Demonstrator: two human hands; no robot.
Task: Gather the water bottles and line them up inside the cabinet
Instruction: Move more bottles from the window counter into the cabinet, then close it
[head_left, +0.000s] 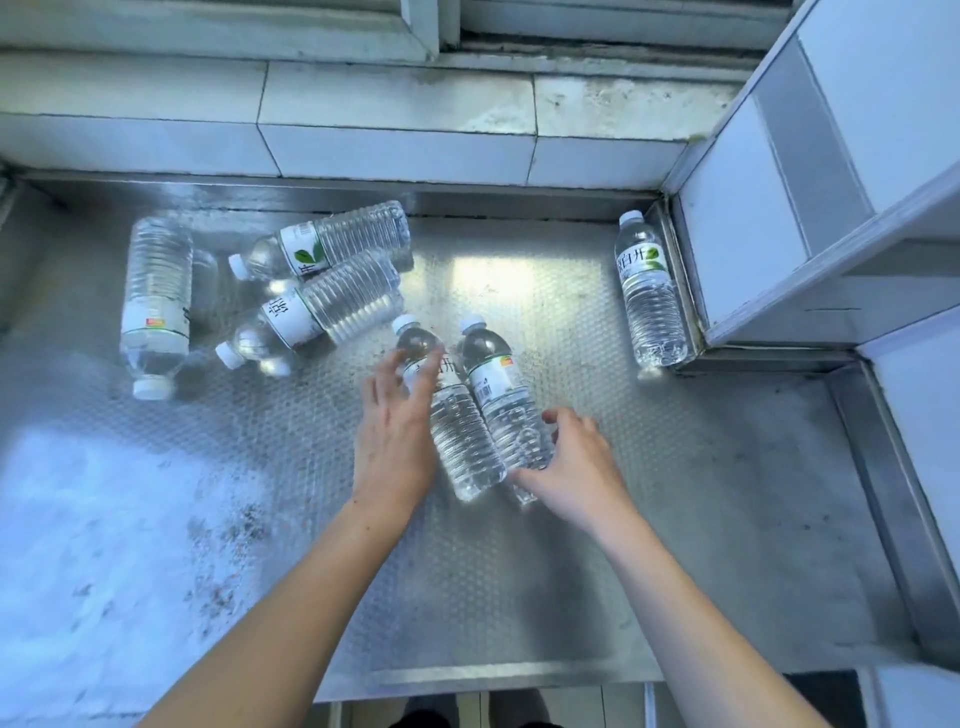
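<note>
— Left hand (397, 431)?
— Spread, fingers loose across the label of a ribbed clear plastic bottle (451, 415) lying on the dimpled steel desk (597, 545), not gripping. The right hand (574, 457) curls loosely, unclenched, at the base of its twin bottle (501, 402), which lies touching it.
— The others?
— Three white-capped bottles (311, 291) lie far left; one (649, 291) lies beside the white cabinet (748, 244).

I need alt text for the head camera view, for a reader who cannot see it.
Two bare hands, left hand and right hand, reach around two water bottles lying side by side on a metal counter. Three more bottles lie scattered at the left, and one bottle lies against a white cabinet at the right.
</note>
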